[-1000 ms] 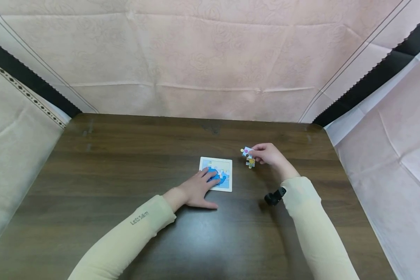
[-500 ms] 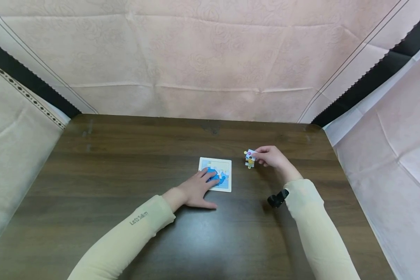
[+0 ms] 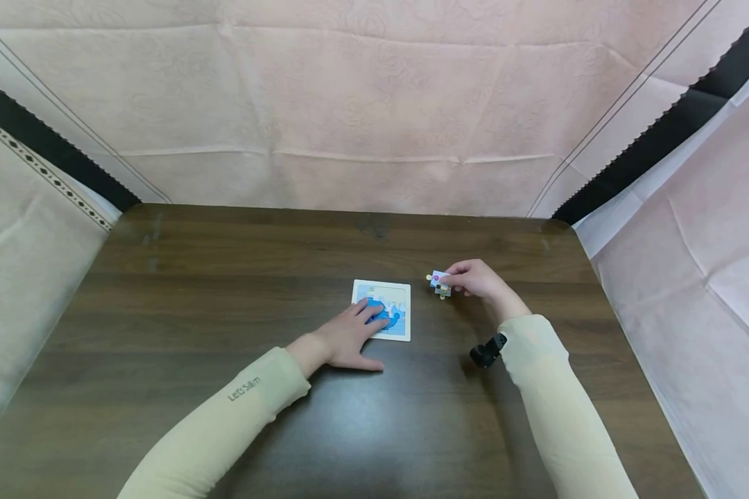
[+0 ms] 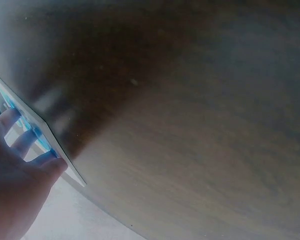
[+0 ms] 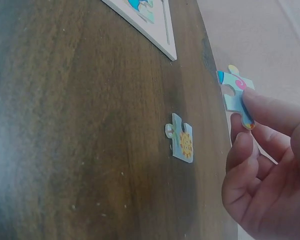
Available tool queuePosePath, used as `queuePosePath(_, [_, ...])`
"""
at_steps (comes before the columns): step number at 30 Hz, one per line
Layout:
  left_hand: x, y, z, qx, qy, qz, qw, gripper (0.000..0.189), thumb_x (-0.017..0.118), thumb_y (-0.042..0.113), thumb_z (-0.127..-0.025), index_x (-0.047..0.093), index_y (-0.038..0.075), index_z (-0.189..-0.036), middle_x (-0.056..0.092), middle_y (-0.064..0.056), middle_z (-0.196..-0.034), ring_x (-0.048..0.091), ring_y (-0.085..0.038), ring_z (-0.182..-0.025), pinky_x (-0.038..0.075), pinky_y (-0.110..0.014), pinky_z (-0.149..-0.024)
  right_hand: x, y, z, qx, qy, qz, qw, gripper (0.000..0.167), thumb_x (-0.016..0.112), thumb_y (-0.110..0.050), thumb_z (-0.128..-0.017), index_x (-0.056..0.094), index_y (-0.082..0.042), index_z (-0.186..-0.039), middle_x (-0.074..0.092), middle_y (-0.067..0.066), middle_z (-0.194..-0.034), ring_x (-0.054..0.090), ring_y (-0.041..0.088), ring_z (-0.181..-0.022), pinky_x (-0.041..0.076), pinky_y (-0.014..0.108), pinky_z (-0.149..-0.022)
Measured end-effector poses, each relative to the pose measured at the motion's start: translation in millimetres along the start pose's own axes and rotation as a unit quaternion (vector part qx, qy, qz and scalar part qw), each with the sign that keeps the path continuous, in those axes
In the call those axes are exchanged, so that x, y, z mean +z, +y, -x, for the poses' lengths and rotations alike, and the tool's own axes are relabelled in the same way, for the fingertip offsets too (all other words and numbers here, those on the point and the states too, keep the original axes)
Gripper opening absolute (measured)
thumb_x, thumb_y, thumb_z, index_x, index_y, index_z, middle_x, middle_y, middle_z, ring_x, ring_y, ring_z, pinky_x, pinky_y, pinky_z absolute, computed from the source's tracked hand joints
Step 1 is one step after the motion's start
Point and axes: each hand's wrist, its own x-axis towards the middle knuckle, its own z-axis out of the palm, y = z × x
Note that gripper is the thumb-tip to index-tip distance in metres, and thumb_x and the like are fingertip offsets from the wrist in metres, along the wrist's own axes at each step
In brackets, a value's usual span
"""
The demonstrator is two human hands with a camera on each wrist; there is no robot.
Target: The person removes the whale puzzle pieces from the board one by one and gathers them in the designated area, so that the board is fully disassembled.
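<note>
My right hand (image 3: 477, 278) pinches a light blue puzzle piece (image 5: 236, 94) with a pink swirl between thumb and fingers, raised above the table. Below it on the wood lies a second puzzle piece (image 5: 182, 140) with a yellow sun, partly covered by the held one in the head view. To the left is a white-framed puzzle board (image 3: 401, 337) with a blue whale picture, its upper right part pale. My left hand (image 3: 349, 339) rests on the board's lower left with fingers spread, hiding part of the picture. In the left wrist view those fingers lie over the board's edge (image 4: 45, 122).
The dark wooden table (image 3: 225, 277) runs back to a pale cloth wall (image 3: 374, 104), with more cloth at both sides. A black wrist camera (image 3: 488, 351) juts from the right wrist, close above the tabletop.
The right hand shifts slightly right and then back left with the pinched piece, which now covers more of the sun piece in the head view. The left hand stays on the board.
</note>
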Motion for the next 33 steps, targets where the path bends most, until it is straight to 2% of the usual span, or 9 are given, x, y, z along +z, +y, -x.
queuePosePath(9, [-1.7, -2.7, 3.5, -0.007, -0.009, 0.005, 0.9999, 0.081, 0.054, 0.065, -0.082, 0.032, 0.021, -0.147, 0.021, -0.007, -0.156, 0.011, -0.035, -0.145, 0.018, -0.048, -0.116, -1.0, 2.4, -1.1, 0.012, 0.001, 0.000, 0.9999, 0.029, 0.066, -0.022, -0.087, 0.062, 0.002, -0.102, 0.060, -0.002, -0.078, 0.050, 0.014, -0.073, 0.041, 0.024, -0.062])
queuePosePath(18, [0.1, -10.2, 10.5, -0.014, 0.010, 0.003, 0.9999, 0.082, 0.055, 0.064, -0.081, 0.032, 0.019, -0.147, 0.023, -0.008, -0.155, 0.013, -0.036, -0.144, 0.018, -0.047, -0.116, 2.3, 4.5, -4.0, 0.023, 0.010, 0.003, 0.9997, 0.029, 0.065, -0.021, -0.088, 0.063, 0.002, -0.106, 0.059, -0.004, -0.078, 0.051, 0.013, -0.073, 0.042, 0.023, -0.061])
queuePosePath(26, [0.3, -11.4, 10.9, -0.014, 0.009, 0.008, 0.9998, 0.082, 0.055, 0.063, -0.082, 0.033, 0.018, -0.147, 0.023, -0.009, -0.155, 0.012, -0.037, -0.144, 0.018, -0.048, -0.116, -2.2, 11.0, -2.9, 0.025, 0.012, 0.013, 0.9995, 0.029, 0.064, -0.021, -0.088, 0.063, 0.002, -0.107, 0.060, -0.004, -0.080, 0.051, 0.012, -0.072, 0.043, 0.023, -0.061])
queuePosePath(33, [0.3, -11.1, 10.1, -0.012, 0.010, 0.005, 0.9999, 0.082, 0.055, 0.064, -0.081, 0.033, 0.018, -0.146, 0.023, -0.009, -0.155, 0.013, -0.036, -0.144, 0.017, -0.047, -0.116, -12.8, 20.7, -0.6, 0.028, 0.015, 0.007, 0.9995, 0.032, 0.064, -0.020, -0.088, 0.061, 0.005, -0.109, 0.058, -0.007, -0.071, 0.050, 0.008, -0.067, 0.042, 0.022, -0.057])
